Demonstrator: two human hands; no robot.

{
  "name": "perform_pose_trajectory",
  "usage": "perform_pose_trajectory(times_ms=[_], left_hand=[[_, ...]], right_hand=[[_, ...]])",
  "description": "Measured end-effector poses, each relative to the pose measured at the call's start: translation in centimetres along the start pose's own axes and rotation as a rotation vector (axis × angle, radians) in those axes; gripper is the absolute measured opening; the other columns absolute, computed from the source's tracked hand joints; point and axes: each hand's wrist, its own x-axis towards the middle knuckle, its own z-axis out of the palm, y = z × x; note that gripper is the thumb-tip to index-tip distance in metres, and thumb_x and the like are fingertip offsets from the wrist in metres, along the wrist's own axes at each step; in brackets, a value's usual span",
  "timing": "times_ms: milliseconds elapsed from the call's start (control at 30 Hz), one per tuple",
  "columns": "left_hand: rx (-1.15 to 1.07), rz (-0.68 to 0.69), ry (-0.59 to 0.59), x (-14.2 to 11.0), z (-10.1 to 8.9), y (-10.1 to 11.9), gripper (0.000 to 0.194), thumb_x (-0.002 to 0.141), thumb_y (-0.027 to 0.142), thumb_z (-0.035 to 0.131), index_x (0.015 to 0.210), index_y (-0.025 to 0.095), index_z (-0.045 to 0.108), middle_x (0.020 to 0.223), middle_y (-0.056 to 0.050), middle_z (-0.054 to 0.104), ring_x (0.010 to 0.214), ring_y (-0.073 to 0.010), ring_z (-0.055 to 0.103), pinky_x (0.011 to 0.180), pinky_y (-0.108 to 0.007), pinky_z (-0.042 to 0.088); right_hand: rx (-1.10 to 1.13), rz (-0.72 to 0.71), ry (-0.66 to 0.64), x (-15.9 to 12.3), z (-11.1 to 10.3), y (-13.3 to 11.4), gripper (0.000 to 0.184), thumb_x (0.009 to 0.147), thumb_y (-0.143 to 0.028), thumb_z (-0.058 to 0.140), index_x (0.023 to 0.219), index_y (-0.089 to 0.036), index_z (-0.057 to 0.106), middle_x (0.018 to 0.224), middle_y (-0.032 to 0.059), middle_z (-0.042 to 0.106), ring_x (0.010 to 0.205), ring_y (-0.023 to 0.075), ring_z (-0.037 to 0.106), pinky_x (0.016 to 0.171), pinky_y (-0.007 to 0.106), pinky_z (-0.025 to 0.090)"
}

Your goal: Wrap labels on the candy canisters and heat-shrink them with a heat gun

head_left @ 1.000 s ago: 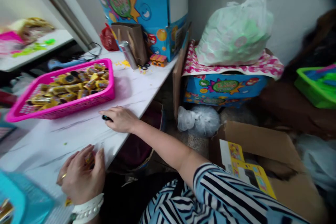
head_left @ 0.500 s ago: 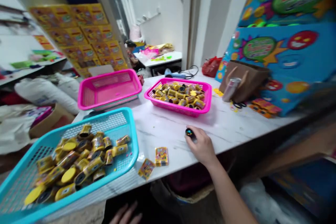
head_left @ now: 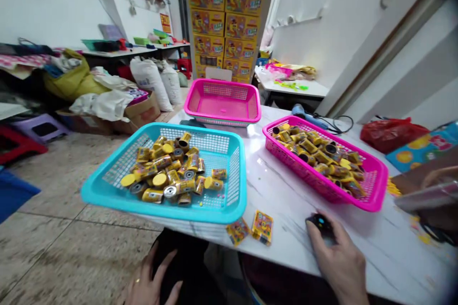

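My right hand point(head_left: 338, 259) rests at the table's front right, its fingers closed round a small black object point(head_left: 319, 220) with a bright cyan spot on top; its kind I cannot make out. My left hand point(head_left: 152, 279) lies low over my dark-clothed leg, fingers spread, holding nothing. Left of my right hand, two small yellow printed packets point(head_left: 263, 227) lie near the table edge. A blue basket point(head_left: 234, 202) holds many small yellow cylinders point(head_left: 168, 169), some showing dark open ends. More such cylinders fill a pink basket point(head_left: 377, 186) beyond my right hand.
A second pink basket point(head_left: 223, 116) stands at the back of the white table point(head_left: 275, 190). Behind it rise stacked yellow boxes point(head_left: 225, 28). A blue corded tool point(head_left: 304, 113), a red plastic bag point(head_left: 393, 133) and a brown bag point(head_left: 425, 183) are on the right.
The view has swung left, so the baskets appear further right. My right hand still holds the black object near the table's front. More of my left hand shows now.
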Motion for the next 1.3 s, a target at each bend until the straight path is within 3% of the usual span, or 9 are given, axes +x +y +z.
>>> perform_pose_trajectory(times_ms=[133,300,467,733,933,1100,1300], left_hand=[[-0.017,0.007,0.018,-0.1,-1.1,-0.5,0.054,0.082,0.041,0.064,0.136,0.034,0.057,0.147,-0.013,0.046,0.126,-0.0335,0.055,0.098,-0.050,0.052],[-0.055,0.007,0.024,-0.9,-1.1,-2.1,0.056,0.084,0.040,0.064,0.138,0.033,0.055,0.147,-0.013,0.047,0.126,-0.0341,0.055,0.097,-0.050,0.053],[-0.139,-0.011,-0.002,-0.9,-1.3,-2.2,0.054,0.087,0.040,0.061,0.140,0.030,0.054,0.149,-0.015,0.041,0.130,-0.0346,0.050,0.101,-0.054,0.048],[-0.221,-0.094,-0.074,-0.7,-2.0,-1.4,0.054,0.089,0.045,0.059,0.139,0.025,0.054,0.149,-0.016,0.040,0.133,-0.0349,0.044,0.109,-0.052,0.038],[-0.260,-0.130,-0.008,-1.1,-1.4,-1.1,0.070,0.088,0.049,0.059,0.143,0.011,0.041,0.144,-0.020,0.049,0.132,-0.0348,0.046,0.109,-0.050,0.038],[-0.203,-0.110,0.024,-1.4,-1.2,-0.9,0.067,0.089,0.052,0.056,0.142,0.014,0.042,0.143,-0.017,0.050,0.130,-0.0340,0.049,0.107,-0.050,0.042],[-0.189,-0.093,0.016,-1.4,-1.2,-0.7,0.067,0.088,0.054,0.055,0.141,0.014,0.043,0.144,-0.017,0.050,0.131,-0.0340,0.047,0.108,-0.050,0.039]], right_hand=[[-0.048,0.077,0.017,0.0,0.2,0.6,0.063,0.075,-0.069,0.055,0.118,-0.026,0.067,0.098,0.0107,0.075,0.088,0.0361,0.072,0.073,0.045,0.055],[-0.109,0.121,0.084,0.3,1.3,1.7,0.058,0.071,-0.067,0.056,0.111,-0.028,0.070,0.093,0.0112,0.075,0.086,0.0368,0.071,0.068,0.044,0.053],[-0.120,0.075,0.090,0.6,0.9,0.9,0.056,0.072,-0.063,0.059,0.110,-0.025,0.071,0.089,0.0093,0.074,0.087,0.0348,0.070,0.075,0.045,0.052],[-0.139,-0.013,0.098,0.5,0.1,-0.8,0.052,0.075,-0.049,0.062,0.114,-0.016,0.071,0.098,0.0115,0.074,0.089,0.0269,0.067,0.089,0.040,0.049],[-0.033,0.038,0.123,0.4,-0.4,-0.5,0.074,0.065,-0.045,0.074,0.130,-0.013,0.059,0.099,0.0120,0.072,0.087,0.0278,0.067,0.088,0.043,0.050],[0.078,-0.007,0.089,0.4,0.2,-0.6,0.053,0.065,-0.045,0.075,0.110,-0.017,0.067,0.090,0.0069,0.073,0.076,0.0225,0.069,0.077,0.036,0.054],[0.064,-0.019,0.087,0.7,-0.8,0.5,0.046,0.069,-0.041,0.078,0.107,-0.018,0.067,0.088,0.0034,0.072,0.075,0.0200,0.067,0.078,0.036,0.054]])
